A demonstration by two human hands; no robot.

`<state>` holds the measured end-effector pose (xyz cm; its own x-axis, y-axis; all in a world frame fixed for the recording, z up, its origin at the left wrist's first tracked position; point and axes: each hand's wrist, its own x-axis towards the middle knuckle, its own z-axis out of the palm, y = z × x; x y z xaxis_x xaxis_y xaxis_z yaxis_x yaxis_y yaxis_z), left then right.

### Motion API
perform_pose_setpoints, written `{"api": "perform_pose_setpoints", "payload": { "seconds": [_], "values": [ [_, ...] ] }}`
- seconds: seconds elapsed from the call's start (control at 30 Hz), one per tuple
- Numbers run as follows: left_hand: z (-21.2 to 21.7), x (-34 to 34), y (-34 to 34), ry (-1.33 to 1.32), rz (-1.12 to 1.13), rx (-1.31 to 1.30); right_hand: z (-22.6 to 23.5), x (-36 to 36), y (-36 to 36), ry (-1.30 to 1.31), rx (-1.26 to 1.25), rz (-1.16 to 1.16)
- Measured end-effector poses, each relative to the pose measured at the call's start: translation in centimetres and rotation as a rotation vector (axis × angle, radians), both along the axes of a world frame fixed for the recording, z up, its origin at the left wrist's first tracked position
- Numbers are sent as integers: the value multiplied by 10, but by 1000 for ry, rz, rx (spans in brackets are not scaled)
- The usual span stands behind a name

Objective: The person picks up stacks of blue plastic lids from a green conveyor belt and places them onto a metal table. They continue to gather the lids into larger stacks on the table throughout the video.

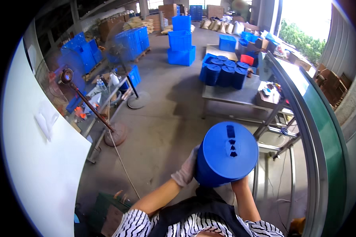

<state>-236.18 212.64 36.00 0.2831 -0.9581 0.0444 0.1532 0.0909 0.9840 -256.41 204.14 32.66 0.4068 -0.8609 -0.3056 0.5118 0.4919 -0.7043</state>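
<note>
A large blue plastic cylinder is held up in front of my body, its round end turned toward me. That end has a rectangular slot and several small jagged cut-outs in a row. My left hand, in a pale glove, is closed against the cylinder's left side, its fingertips hidden behind it. From below right, my right hand supports the cylinder; most of its fingers are hidden underneath. Several similar blue cylinders stand grouped on a metal table ahead to the right.
A green conveyor belt with a metal frame runs along my right. Pedestal fans and a cluttered bench stand to the left, near a white panel. A cord crosses the floor. Blue crates are stacked farther off.
</note>
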Motion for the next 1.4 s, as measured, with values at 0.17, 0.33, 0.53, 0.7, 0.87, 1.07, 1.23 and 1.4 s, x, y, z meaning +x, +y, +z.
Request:
{"api": "perform_pose_setpoints", "payload": {
  "seconds": [0.17,0.33,0.53,0.7,0.87,1.07,1.23,1.4],
  "values": [
    [-43,57,-36,231,127,47,-37,70,-59,47,62,225],
    [-81,155,-96,435,188,-51,-19,162,-145,114,137,380],
    [-73,248,-174,646,236,-100,4,273,-252,209,-41,547],
    [-91,333,-235,759,247,-151,-24,375,-329,138,-79,605],
    [-92,436,-309,458,282,-53,-34,481,-402,142,-5,564],
    [-83,578,-447,632,217,54,-29,583,-501,155,-12,519],
    [-67,656,-550,575,113,14,19,652,-573,72,233,432],
    [-100,726,-662,717,-35,44,-27,707,-675,79,90,290]
  ]
}}
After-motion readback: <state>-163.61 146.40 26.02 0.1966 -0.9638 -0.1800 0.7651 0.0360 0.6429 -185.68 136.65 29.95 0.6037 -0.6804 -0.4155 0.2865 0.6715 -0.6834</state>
